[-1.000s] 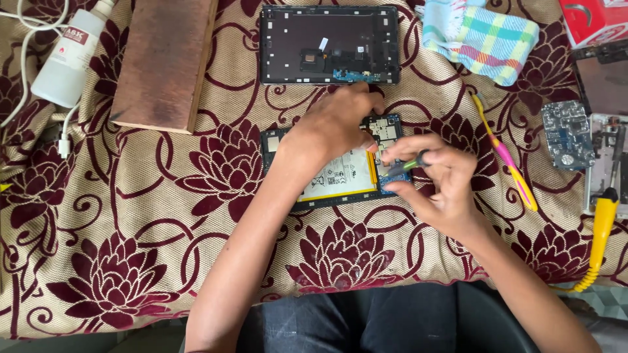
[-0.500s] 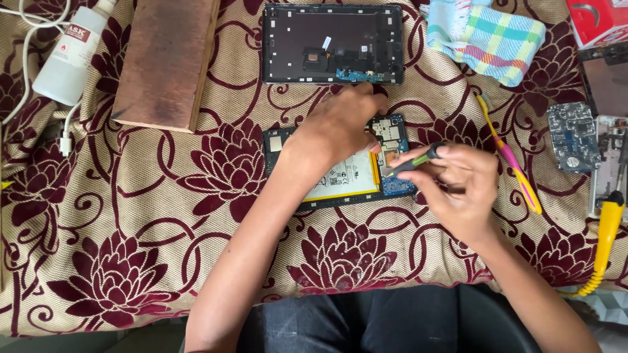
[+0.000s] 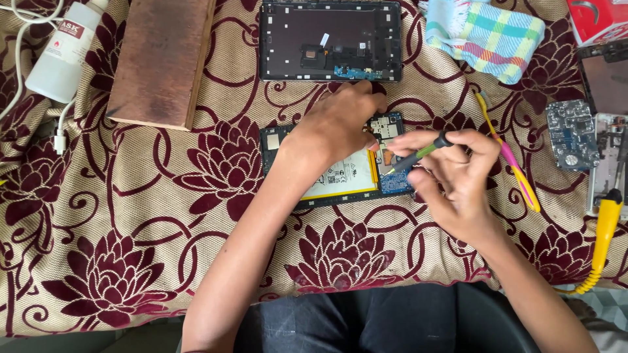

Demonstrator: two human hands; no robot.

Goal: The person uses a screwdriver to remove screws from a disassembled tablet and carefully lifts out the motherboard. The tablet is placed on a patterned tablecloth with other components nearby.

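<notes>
Your right hand [image 3: 461, 180] has swung the green-handled screwdriver [image 3: 418, 154] round since a moment ago, so its tip now meets the opened tablet [image 3: 340, 173] at mid-worktop; fingers pinch the handle, wrist cocked. Beyond, your left hand [image 3: 340, 124] lies flat, pinning the tablet.

What our view hides or cuts short

Our left hand [image 3: 340, 124] covers the middle of the opened tablet [image 3: 340, 180], so we cannot see the parts beneath it; our right hand [image 3: 461, 176] hides the back end of the green-tipped screwdriver [image 3: 418, 155], and whether its tip touches the board is too small to tell. At twelve o'clock the frame cuts the tablet back shell [image 3: 330, 39] and wooden block [image 3: 163, 59]; at one o'clock the red box [image 3: 598, 19]; at three o'clock the second device [image 3: 605, 78]; at eleven o'clock the white bottle [image 3: 62, 52].
</notes>
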